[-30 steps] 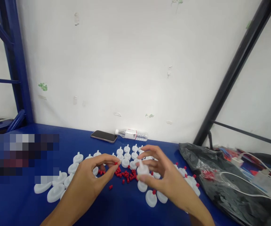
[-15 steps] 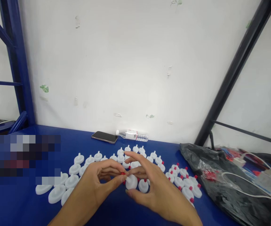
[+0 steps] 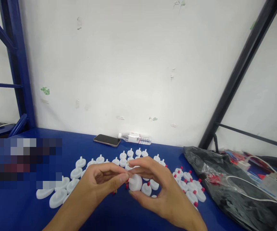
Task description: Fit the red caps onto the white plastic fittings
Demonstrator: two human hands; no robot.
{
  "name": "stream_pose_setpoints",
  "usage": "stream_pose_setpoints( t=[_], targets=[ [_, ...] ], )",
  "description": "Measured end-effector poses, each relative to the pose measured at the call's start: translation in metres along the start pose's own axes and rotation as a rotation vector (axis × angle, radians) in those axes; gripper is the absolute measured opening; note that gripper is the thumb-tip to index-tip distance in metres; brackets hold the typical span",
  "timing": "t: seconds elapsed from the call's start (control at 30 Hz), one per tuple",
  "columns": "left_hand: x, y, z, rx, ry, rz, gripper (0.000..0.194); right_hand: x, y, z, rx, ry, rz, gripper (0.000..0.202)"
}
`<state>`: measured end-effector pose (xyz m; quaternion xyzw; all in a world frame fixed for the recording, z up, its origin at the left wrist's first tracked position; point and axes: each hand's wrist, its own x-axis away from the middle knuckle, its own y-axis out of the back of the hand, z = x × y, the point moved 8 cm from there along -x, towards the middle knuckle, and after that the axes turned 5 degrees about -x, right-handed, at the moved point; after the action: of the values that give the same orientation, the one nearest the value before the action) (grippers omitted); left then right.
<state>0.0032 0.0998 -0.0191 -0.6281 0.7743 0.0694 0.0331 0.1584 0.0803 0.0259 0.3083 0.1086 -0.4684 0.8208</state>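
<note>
Between thumb and fingers, my right hand (image 3: 161, 192) holds a white round cap (image 3: 135, 183), its nozzle tilted toward the left. My left hand (image 3: 104, 184) pinches a small red tip (image 3: 128, 180) at the end of that nozzle, mostly hidden by the fingers. Just beyond and beside my right hand stands a white cap with a red tip (image 3: 146, 189). White caps with bare nozzles (image 3: 58, 198) lie to the left and behind my hands. Several red-tipped caps (image 3: 191, 196) are grouped to the right.
A phone (image 3: 106, 140) and a clear bottle (image 3: 135, 138) lie along the wall on the blue table (image 3: 63, 138). At right, a black plastic bag (image 3: 225, 195) carries a clear bag of red pieces (image 3: 214, 178), near white cables and a power strip (image 3: 270, 186). The far left is pixelated.
My left hand has closed in on the nozzle of the held cap, and the red piece is now more covered by its fingers. My right hand has shifted slightly.
</note>
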Motion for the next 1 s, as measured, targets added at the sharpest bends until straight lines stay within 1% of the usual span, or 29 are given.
stream_pose_setpoints(
  t=[0.1, 0.17, 0.27, 0.33, 0.43, 0.5, 0.57, 0.63, 0.73, 0.87, 1.0],
  targets=[
    [0.000, -0.002, 0.006, 0.087, 0.048, 0.019, 0.042, -0.001, 0.000, 0.004, -0.020, 0.051, -0.010, 0.065],
    [0.001, -0.009, 0.011, 0.162, 0.086, 0.059, 0.049, -0.001, 0.000, 0.005, 0.008, 0.062, -0.013, 0.063],
    [0.005, -0.027, 0.017, 0.324, 0.150, 0.183, 0.046, 0.000, -0.001, 0.007, 0.092, 0.065, -0.010, 0.055],
    [0.006, -0.034, 0.019, 0.395, 0.164, 0.217, 0.042, 0.002, 0.000, 0.004, 0.153, 0.021, -0.016, 0.050],
    [0.006, -0.035, 0.021, 0.414, 0.161, 0.178, 0.040, 0.004, 0.000, -0.004, 0.225, -0.047, -0.011, 0.053],
    [0.005, -0.035, 0.023, 0.417, 0.162, 0.165, 0.038, 0.003, -0.002, -0.005, 0.237, -0.020, 0.004, 0.058],
    [0.005, -0.036, 0.022, 0.414, 0.166, 0.179, 0.037, 0.001, -0.004, -0.003, 0.212, 0.046, 0.021, 0.060],
    [0.005, -0.038, 0.021, 0.412, 0.163, 0.206, 0.039, -0.002, -0.005, 0.001, 0.184, 0.112, 0.027, 0.054],
    [0.005, -0.037, 0.019, 0.400, 0.145, 0.208, 0.040, -0.005, -0.005, 0.004, 0.216, 0.136, 0.016, 0.041],
    [0.004, -0.034, 0.019, 0.335, 0.115, 0.204, 0.043, -0.006, -0.007, 0.006, 0.248, 0.100, 0.047, 0.030],
    [0.005, -0.034, 0.017, 0.303, 0.110, 0.209, 0.043, -0.005, -0.008, 0.002, 0.254, 0.039, 0.064, 0.028]
  ],
)
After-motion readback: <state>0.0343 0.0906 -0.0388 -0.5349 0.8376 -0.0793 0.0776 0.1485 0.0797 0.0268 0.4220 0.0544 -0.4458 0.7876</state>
